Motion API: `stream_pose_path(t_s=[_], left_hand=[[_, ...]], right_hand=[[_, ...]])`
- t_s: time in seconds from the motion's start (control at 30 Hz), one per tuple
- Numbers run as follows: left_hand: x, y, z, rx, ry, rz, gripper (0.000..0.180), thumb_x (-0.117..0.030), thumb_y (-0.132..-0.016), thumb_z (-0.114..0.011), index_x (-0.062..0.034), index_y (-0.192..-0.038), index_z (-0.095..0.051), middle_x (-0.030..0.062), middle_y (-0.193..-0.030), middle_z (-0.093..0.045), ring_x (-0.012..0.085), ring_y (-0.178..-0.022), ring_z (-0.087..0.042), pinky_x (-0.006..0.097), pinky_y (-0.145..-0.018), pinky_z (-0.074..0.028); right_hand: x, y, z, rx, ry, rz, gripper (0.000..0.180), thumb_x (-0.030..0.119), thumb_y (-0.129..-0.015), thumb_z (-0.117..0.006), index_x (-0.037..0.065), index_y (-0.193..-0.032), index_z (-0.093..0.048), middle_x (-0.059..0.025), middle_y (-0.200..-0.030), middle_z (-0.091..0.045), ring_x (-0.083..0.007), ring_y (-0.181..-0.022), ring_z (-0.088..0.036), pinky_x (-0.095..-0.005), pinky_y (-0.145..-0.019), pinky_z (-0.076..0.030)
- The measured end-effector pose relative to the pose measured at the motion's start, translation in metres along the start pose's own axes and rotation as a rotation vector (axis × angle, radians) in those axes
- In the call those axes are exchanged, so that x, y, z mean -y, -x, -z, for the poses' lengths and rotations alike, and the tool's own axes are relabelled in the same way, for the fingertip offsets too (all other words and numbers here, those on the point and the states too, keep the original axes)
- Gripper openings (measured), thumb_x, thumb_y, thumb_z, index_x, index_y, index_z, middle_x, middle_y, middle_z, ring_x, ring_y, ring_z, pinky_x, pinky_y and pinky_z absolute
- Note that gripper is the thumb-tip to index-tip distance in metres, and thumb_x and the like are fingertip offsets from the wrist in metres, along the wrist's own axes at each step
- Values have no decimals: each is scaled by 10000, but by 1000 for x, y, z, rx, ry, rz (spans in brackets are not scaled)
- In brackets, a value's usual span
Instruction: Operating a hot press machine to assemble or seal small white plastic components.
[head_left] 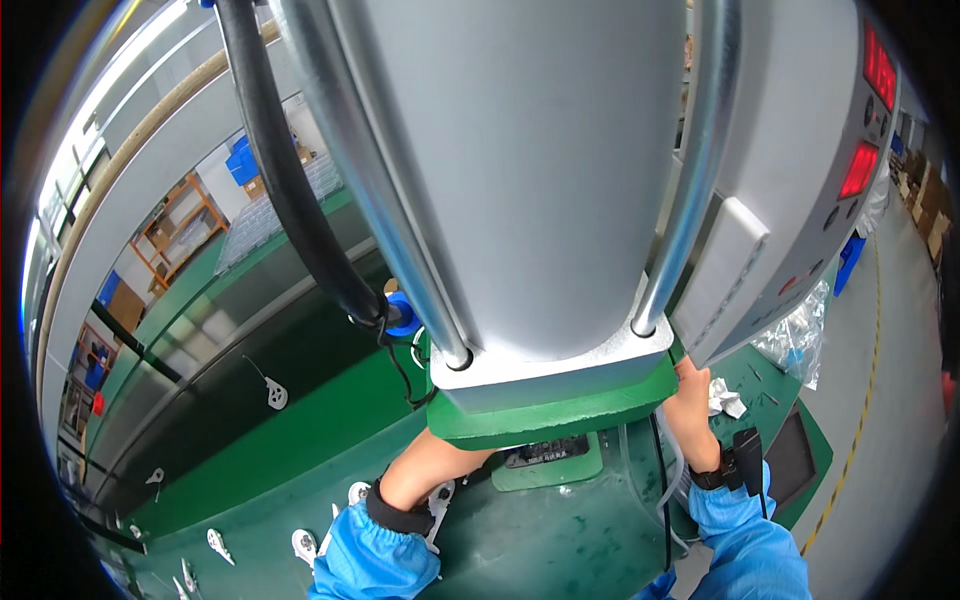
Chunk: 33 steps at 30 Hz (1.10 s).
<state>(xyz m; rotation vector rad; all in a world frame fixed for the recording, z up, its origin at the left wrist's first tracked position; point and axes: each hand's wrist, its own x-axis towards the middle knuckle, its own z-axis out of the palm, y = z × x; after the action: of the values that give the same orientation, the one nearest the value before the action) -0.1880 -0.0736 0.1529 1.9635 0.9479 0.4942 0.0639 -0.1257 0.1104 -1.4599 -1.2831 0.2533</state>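
A large grey press with a green-painted head plate fills the middle of the head view. My left arm reaches in beneath that plate; only the wrist end of my left hand shows, and its fingers are hidden. My right hand is raised at the right side of the plate, close under the grey control box. The press covers its fingertips, so what it touches cannot be seen. A green base with a dark plate lies below the head.
Several small white parts are spread over the green bench at the lower left. A black hose and steel rods flank the press. Clear tubing hangs near my right wrist. A plastic bag and crumpled white paper lie at the right.
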Motion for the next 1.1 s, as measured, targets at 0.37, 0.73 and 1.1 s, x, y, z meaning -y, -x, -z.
stream_pose_path(t_s=[0.37,0.73,1.1], left_hand=[[8,7,-7,-144,-250,-193,221,-82,-790,-565,-19,-1001,-587,150,-955,-597,286,-863,-568,354,-739,-460],[9,13,-22,-216,-214,-138,197,-108,-811,-560,-13,-981,-590,154,-938,-600,314,-853,-568,366,-733,-455],[-9,15,-24,-160,-102,-89,295,-231,-768,-685,-41,-985,-625,103,-926,-634,260,-817,-601,342,-714,-472]], right_hand=[[-11,2,-2,-90,-50,48,133,25,-729,-612,-38,-845,-597,-112,-676,-592,-152,-556,-522,-274,-531,-418],[-11,1,-6,-88,-131,31,136,10,-734,-607,-44,-859,-596,-109,-701,-602,-136,-569,-527,-269,-534,-421],[-10,1,-2,-78,-100,42,130,-1,-725,-613,-37,-850,-600,-87,-684,-586,-116,-571,-517,-253,-532,-415]])
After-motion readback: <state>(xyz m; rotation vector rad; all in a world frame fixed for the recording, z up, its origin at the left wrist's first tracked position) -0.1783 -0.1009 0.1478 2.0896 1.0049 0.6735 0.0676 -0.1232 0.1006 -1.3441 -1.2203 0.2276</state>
